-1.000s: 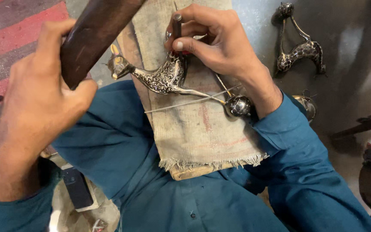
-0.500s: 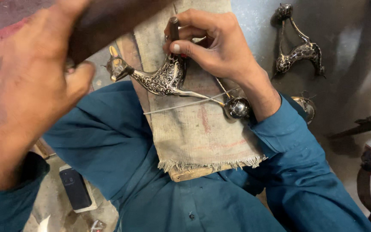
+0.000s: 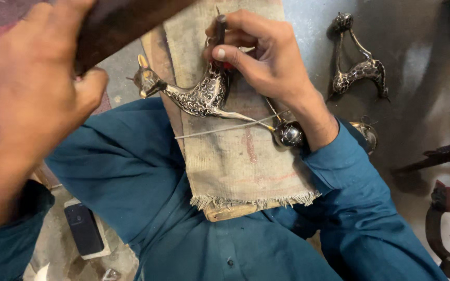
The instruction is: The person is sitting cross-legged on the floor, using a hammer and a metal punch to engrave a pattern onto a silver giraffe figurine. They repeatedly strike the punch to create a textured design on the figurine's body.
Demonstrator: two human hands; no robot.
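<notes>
Punch (image 3: 220, 26) pinched in your right hand (image 3: 266, 62) bears on the deer figurine (image 3: 199, 96); left hand (image 3: 32, 109) clamps the wooden mallet (image 3: 126, 21) raised, for striking.

**Left hand and wooden handle swing nearer the camera**

The left hand (image 3: 24, 112) now fills far more of the view than a second ago, blurred and raised, and the dark wooden handle (image 3: 126, 21) it grips sits higher, running off the top edge.
</notes>
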